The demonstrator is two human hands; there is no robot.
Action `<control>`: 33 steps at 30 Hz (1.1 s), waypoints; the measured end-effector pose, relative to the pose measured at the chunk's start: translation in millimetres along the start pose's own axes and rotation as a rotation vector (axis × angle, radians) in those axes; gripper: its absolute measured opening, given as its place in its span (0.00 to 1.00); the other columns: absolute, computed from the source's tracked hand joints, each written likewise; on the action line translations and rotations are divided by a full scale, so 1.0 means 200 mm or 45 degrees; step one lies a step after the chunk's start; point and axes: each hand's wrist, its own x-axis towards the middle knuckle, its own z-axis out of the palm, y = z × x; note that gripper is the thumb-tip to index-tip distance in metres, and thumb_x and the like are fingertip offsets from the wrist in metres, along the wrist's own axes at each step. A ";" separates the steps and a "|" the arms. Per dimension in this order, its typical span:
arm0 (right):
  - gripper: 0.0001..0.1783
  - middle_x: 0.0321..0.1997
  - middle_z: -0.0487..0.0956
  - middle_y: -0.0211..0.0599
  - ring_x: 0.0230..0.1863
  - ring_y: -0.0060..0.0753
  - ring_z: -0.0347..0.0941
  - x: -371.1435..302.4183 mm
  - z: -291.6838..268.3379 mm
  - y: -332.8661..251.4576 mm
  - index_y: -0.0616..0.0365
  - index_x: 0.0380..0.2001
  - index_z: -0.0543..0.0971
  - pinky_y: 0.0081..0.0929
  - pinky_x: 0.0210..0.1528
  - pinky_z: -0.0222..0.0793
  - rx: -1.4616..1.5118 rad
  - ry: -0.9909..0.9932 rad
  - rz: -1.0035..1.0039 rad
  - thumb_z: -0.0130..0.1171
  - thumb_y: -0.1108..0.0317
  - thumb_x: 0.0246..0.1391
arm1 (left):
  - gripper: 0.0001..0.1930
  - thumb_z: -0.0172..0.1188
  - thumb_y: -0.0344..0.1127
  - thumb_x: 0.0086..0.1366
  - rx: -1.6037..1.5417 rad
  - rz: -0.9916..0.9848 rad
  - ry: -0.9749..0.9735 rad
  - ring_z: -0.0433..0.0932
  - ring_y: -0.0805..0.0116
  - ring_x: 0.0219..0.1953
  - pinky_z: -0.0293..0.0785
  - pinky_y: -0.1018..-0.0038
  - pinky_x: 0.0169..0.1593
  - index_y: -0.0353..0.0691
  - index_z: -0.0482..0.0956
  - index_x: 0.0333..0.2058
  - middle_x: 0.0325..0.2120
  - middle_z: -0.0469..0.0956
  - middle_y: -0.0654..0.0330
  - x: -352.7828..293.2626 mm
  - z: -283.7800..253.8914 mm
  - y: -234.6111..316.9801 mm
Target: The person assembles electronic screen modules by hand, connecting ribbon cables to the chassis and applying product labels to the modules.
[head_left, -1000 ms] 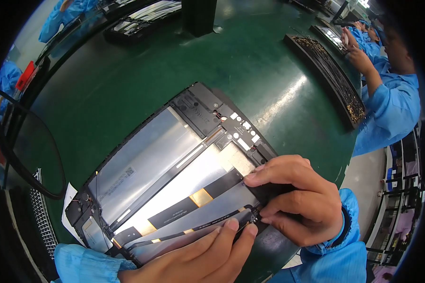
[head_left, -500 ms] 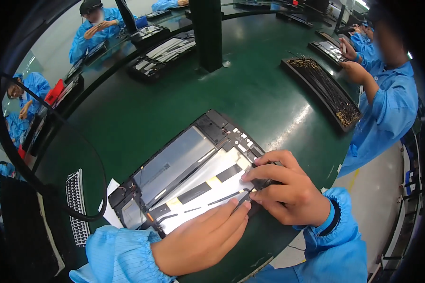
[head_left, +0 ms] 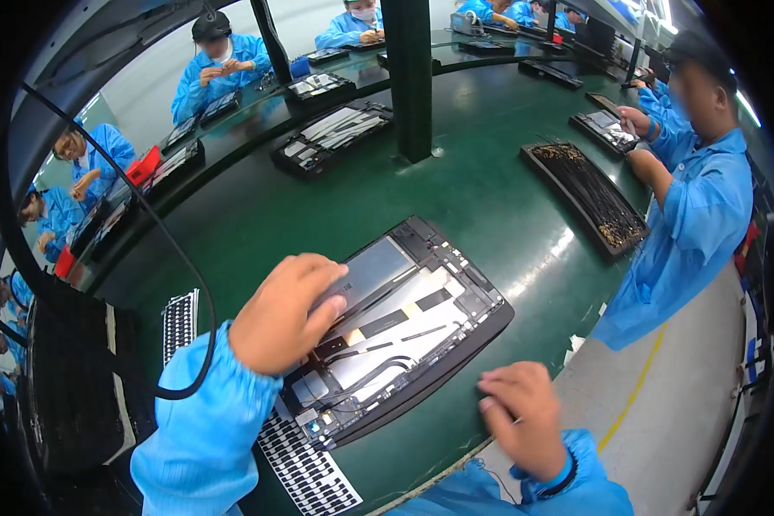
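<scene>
An opened laptop [head_left: 469,299] lies slanted on the green table, its silver battery, boards and dark cables exposed. My left hand [head_left: 284,314] is over its left part, palm down, with thumb and fingers apart; I see nothing between them. Whether the fingertips touch the battery [head_left: 378,258] is unclear. To the right of the laptop, near the table's front edge, my right hand [head_left: 525,417] is apart from it with fingers curled in. A tiny bright bit shows at those fingers, too small to name. Partly under the laptop's near left corner lies a black-and-white keyboard sheet [head_left: 305,464].
A second keyboard sheet [head_left: 181,325] lies at left. A black tray of thin cables [head_left: 585,193] stands at right, beside a co-worker in blue [head_left: 705,181]. A dark post [head_left: 413,86] rises behind, next to another opened device [head_left: 335,136]. A black cable loop [head_left: 193,275] hangs at left.
Both hands have left the laptop's front right side. My left hand has moved up and left; my right hand has come down toward me. The view has shifted, and the near keyboard sheet now shows.
</scene>
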 end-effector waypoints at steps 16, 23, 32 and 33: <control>0.38 0.63 0.49 0.46 0.61 0.36 0.48 0.32 0.25 -0.32 0.63 0.61 0.44 0.28 0.62 0.39 1.049 0.514 0.158 0.46 0.71 0.47 | 0.43 0.62 0.50 0.49 -0.712 -0.367 -0.401 0.65 0.60 0.51 0.61 0.73 0.52 0.25 0.53 0.54 0.48 0.65 0.40 0.22 -0.26 -0.03; 0.33 0.47 0.68 0.42 0.42 0.28 0.69 0.68 0.34 -0.70 0.65 0.58 0.53 0.22 0.44 0.66 1.742 0.069 0.167 0.49 0.70 0.49 | 0.39 0.61 0.48 0.48 -0.272 -0.566 0.005 0.67 0.63 0.48 0.64 0.74 0.49 0.28 0.59 0.52 0.47 0.66 0.46 -0.14 -0.74 -0.09; 0.15 0.33 0.73 0.36 0.30 0.27 0.73 0.91 0.82 -1.53 0.60 0.38 0.67 0.24 0.32 0.72 2.210 -0.852 -0.005 0.53 0.66 0.48 | 0.39 0.59 0.54 0.50 0.302 -1.137 0.258 0.67 0.60 0.50 0.61 0.73 0.52 0.27 0.62 0.51 0.48 0.66 0.44 -0.99 -1.54 0.03; 0.14 0.32 0.70 0.36 0.30 0.27 0.71 0.90 0.88 -1.64 0.59 0.37 0.63 0.26 0.30 0.70 2.271 -0.930 0.000 0.53 0.68 0.47 | 0.34 0.59 0.49 0.52 0.146 -1.257 0.377 0.70 0.63 0.46 0.62 0.75 0.50 0.27 0.63 0.51 0.45 0.69 0.47 -1.08 -1.56 0.07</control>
